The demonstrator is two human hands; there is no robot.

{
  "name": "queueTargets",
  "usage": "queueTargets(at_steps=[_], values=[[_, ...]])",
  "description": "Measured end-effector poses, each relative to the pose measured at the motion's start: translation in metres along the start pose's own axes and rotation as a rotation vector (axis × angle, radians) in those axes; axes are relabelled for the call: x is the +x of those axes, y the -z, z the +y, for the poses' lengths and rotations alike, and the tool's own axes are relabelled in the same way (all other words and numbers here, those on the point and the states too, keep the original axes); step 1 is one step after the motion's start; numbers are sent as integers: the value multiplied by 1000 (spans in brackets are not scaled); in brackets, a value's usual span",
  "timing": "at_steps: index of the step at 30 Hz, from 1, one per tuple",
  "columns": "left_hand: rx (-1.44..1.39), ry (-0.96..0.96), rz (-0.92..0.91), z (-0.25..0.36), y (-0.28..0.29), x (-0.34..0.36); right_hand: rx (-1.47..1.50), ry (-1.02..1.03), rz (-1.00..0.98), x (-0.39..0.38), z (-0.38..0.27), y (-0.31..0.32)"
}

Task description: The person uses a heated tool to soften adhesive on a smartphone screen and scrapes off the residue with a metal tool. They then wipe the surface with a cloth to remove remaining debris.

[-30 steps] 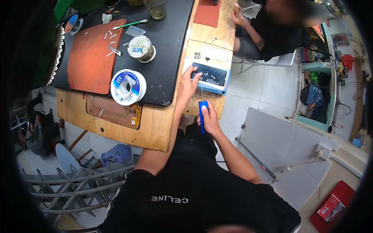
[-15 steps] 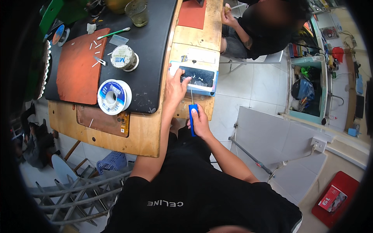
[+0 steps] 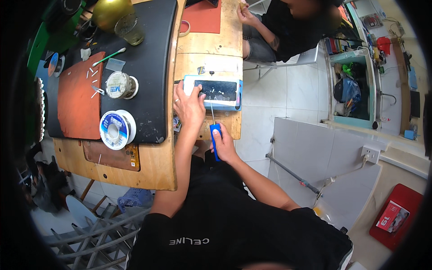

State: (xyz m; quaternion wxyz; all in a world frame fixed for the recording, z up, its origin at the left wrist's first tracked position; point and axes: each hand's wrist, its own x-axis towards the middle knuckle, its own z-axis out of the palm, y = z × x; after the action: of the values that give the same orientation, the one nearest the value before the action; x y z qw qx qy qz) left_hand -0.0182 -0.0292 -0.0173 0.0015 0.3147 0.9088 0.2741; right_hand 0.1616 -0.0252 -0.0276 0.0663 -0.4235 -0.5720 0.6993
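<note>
A dark phone (image 3: 220,90) with pale flecks lies on a blue-and-white flat device (image 3: 220,106) on the wooden bench. My left hand (image 3: 190,102) rests at the device's left side, fingers spread, fingertips on the phone's left end. My right hand (image 3: 221,144) is wrapped round the blue handle (image 3: 214,132) of a thin metal tool, whose shaft reaches up to the phone's lower edge. To the left, a solder spool (image 3: 121,139) and a round tub (image 3: 116,85) stand on a black mat (image 3: 150,67).
An orange mat (image 3: 76,114) with small white pieces, a glass (image 3: 130,31) and a tape roll (image 3: 185,28) lie farther off. A person in black (image 3: 288,31) sits beyond the bench at upper right. Another person is at far left. An aquarium-like case (image 3: 353,90) stands right.
The bench has shifted left and slightly down in the picture. My left hand's fingers have spread along the phone's left end; my right hand still grips the tool at the lower edge.
</note>
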Motion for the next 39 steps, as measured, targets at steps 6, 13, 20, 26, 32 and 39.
queueTargets(at_steps=[6,13,20,26,32,39], values=[[13,-53,40,-14,-6,4,-92,-1,-129,15,-11,5],[-96,-9,31,-25,-17,12,-89,-56,-160,28,-27,12],[-74,-63,4,-27,-7,-1,-33,-24,-155,22,-23,7],[-84,-6,-32,-28,-8,0,-68,-51,-137,22,-22,7],[-96,14,22,-29,-21,8,-67,-13,-107,21,-22,10],[-58,-62,-12,-30,-9,-8,-72,3,-110,20,-20,13]])
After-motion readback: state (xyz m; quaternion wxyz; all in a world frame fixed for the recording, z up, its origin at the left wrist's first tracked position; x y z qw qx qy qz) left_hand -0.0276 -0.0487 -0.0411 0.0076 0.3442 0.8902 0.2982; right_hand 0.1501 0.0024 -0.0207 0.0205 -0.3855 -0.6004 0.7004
